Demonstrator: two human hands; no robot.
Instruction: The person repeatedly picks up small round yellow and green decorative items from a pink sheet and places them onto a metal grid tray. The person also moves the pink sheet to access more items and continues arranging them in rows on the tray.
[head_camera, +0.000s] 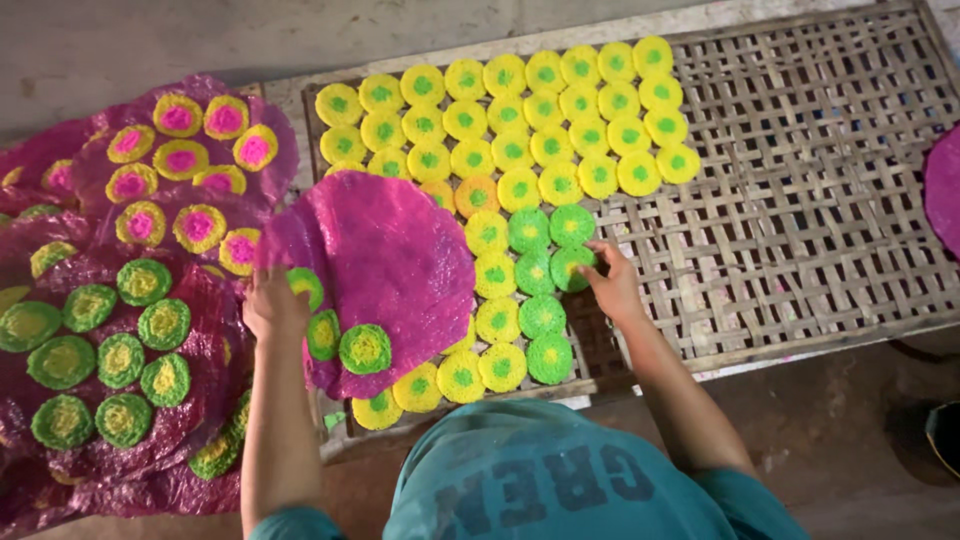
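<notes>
Left hand (272, 305) grip shut on magenta sheet (385, 262) | right hand (612, 285) fingertips touching green disc (570, 265) on woven tray (800, 200)

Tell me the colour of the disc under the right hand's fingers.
Green disc with a yellow centre, touched by the right hand; head view.

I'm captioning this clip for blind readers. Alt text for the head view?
A person's right hand sets a green disc on a woven bamboo tray of yellow discs, while the left hand holds a magenta sheet.

Soft, even light from above, dimmer toward the lower right corner, with slight blur and no glare.
</notes>
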